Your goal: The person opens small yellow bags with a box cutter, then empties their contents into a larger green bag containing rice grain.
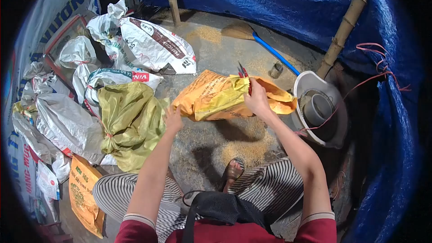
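Observation:
An orange and yellow printed sack (211, 92) is held sideways above the floor between my hands. My left hand (172, 119) grips its left end near the lower corner, fingers closed on the material. Near the sack's right end, my right hand (256, 97) is closed. It holds a red tool with dark pointed ends (243, 72) that sticks up above the fist, against the sack's yellow face. Whether these fingers also pinch the sack is hidden. The sack's right end (283, 99) gapes, and its inside shows orange.
Tied white sacks (155, 45) and an olive-yellow sack (130, 119) stand at left. A flat orange bag (85, 195) lies nearer. At right are a grey basin (299, 108) holding a pot (318, 109), a tin can (276, 70) and a blue-handled broom (275, 53). Grain (247, 150) is scattered on the floor.

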`<state>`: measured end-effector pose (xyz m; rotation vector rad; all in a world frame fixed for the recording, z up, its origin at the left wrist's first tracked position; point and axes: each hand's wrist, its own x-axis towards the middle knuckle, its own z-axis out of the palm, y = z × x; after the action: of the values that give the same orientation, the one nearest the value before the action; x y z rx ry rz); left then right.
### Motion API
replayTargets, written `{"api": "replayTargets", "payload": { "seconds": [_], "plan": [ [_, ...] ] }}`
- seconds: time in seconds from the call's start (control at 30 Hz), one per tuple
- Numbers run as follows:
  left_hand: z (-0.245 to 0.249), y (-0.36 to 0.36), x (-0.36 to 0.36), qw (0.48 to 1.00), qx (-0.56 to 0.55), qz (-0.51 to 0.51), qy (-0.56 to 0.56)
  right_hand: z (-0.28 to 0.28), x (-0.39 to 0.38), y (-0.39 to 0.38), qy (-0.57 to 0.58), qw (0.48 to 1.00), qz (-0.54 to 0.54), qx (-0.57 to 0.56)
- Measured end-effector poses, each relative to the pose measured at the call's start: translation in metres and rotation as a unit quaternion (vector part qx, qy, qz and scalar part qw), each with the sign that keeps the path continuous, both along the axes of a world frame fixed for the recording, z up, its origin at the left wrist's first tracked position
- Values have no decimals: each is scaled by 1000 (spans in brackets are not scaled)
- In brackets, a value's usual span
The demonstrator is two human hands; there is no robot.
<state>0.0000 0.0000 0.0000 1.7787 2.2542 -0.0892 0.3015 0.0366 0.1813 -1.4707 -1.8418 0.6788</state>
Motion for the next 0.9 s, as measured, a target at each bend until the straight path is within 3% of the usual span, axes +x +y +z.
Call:
{"api": "replayTargets", "payload": {
  "seconds": [0.1,0.17,0.3,0.43,0.5,0.63,0.67,0.7,0.73,0.8,0.87,0.9],
  "plan": [
    [-13,-2,-11,999,37,8,-20,0,3,13,12,998,-19,53],
    [-23,12,-6,985,25,122,-119,5,9,23,32,997,-34,65],
    [-65,27,-17,971,83,92,-202,-3,11,38,83,986,-78,118],
    [-91,34,-24,976,79,124,-163,-6,6,47,91,988,-75,104],
    [-90,32,-33,950,132,137,-247,-14,11,55,116,979,-96,138],
    [-26,31,-45,927,215,97,-291,-40,37,88,193,951,-183,157],
    [2,34,-48,919,249,82,-294,-41,45,94,148,956,-213,134],
    [24,42,-55,892,235,110,-369,-35,47,96,150,955,-220,132],
    [47,49,-64,859,219,139,-441,-26,46,95,227,947,-210,85],
    [99,59,-73,808,249,163,-509,-23,48,109,340,919,-195,41],
    [160,59,-71,723,271,148,-618,-23,47,119,450,876,-170,17],
    [171,66,-90,718,258,169,-624,-33,51,130,439,881,-174,3]
  ]
}}
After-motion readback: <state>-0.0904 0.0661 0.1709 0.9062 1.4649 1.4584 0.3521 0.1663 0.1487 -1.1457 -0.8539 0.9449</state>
